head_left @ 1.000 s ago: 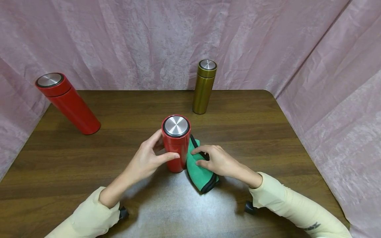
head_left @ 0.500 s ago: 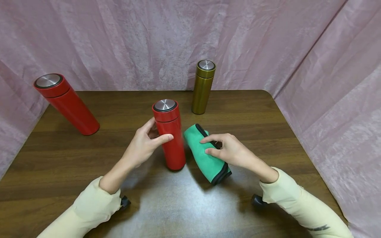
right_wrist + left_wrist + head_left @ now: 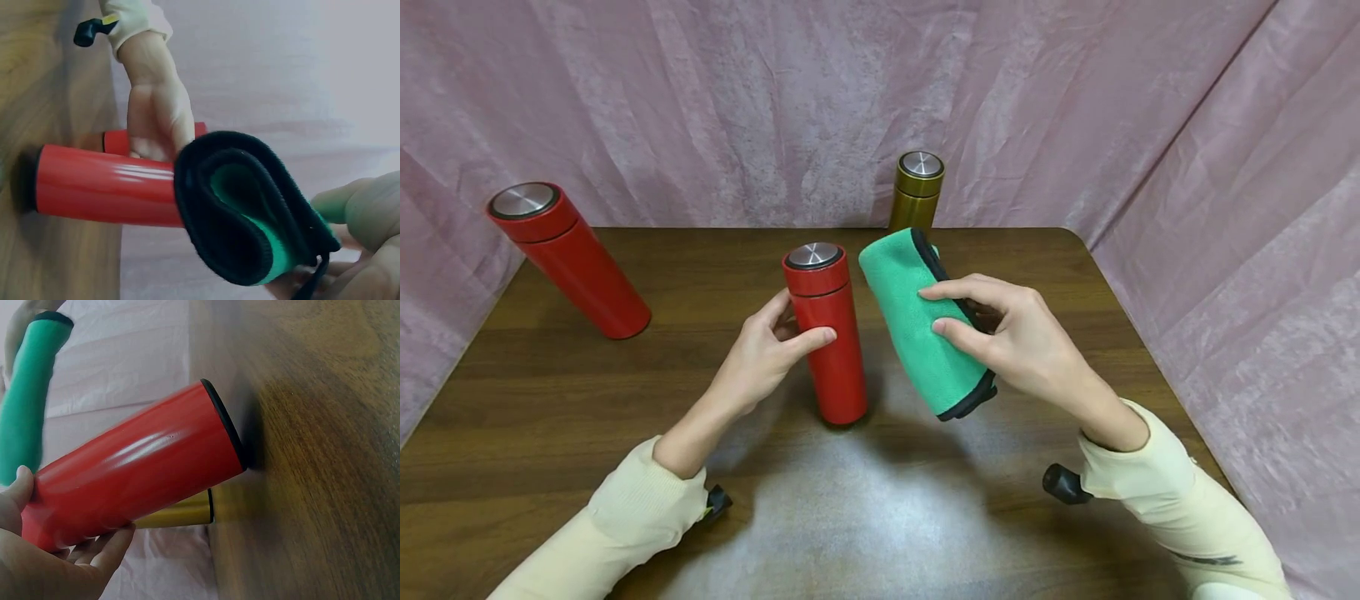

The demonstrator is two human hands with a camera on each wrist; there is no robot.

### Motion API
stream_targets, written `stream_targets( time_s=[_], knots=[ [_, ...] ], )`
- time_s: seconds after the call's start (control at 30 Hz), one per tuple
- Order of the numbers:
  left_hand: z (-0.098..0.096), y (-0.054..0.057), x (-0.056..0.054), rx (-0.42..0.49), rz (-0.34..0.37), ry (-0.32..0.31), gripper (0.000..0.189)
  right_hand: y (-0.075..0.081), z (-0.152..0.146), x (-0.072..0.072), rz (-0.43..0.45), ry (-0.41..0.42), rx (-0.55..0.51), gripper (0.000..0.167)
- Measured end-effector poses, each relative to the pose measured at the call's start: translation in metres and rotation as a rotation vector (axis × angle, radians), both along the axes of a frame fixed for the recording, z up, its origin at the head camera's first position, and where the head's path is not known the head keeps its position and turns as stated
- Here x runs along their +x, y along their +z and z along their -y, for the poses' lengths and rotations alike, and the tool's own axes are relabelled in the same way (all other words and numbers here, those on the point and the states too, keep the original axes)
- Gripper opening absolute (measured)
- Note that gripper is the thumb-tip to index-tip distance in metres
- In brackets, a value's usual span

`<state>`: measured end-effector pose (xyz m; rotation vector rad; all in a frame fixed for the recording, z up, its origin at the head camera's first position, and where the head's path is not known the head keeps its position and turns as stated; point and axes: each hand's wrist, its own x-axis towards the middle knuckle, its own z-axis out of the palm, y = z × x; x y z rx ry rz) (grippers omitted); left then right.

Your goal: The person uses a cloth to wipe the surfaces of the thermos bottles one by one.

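Note:
My left hand (image 3: 760, 354) grips a red thermos flask (image 3: 835, 358) around its upper half, thumb across the near side. The flask has a brushed-metal lid top and leans slightly, its black-edged base close over the table in the left wrist view. To its right, my right hand (image 3: 1030, 337) pinches a green cloth (image 3: 917, 325) with black edging between thumb and fingers. This cloth is held up above the table, apart from the flask. Its folded, rolled layers show end-on in the right wrist view, where the cloth (image 3: 275, 244) hides the flask's upper part.
A second red flask (image 3: 587, 275) stands at the back left. Near the back edge stands a gold flask (image 3: 917, 187), its lower part hidden behind the cloth. Pink curtains (image 3: 737, 108) hang behind and right of the wooden table (image 3: 737, 271).
My right hand has lifted the cloth up off the table, away from the flask and to the right. My left hand has shifted the red flask slightly left and straightened its lean.

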<state>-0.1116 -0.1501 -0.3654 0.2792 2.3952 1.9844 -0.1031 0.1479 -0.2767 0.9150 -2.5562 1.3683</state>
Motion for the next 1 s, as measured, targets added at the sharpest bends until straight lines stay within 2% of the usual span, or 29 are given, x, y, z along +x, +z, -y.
stream_targets(
  time_s=[0.2,0.3,0.43,0.8,1.0],
  knots=[
    [-0.001,0.002,0.0,0.006,0.004,-0.002,0.061,-0.007,0.013,0.0,-0.26,0.051,-0.146,0.032],
    [-0.001,0.002,0.0,0.006,0.001,-0.003,0.062,-0.015,0.02,-0.002,-0.364,0.055,-0.17,0.031],
    [-0.001,0.002,0.001,0.013,0.004,-0.003,0.062,-0.028,0.026,-0.006,-0.441,0.078,-0.146,0.03],
    [-0.002,0.002,0.002,0.03,0.007,-0.011,0.061,-0.057,0.032,-0.008,-0.478,0.128,-0.009,0.035],
    [-0.001,0.0,0.002,0.049,-0.013,-0.017,0.058,-0.07,0.031,-0.002,-0.421,0.154,0.093,0.033]
  ],
)
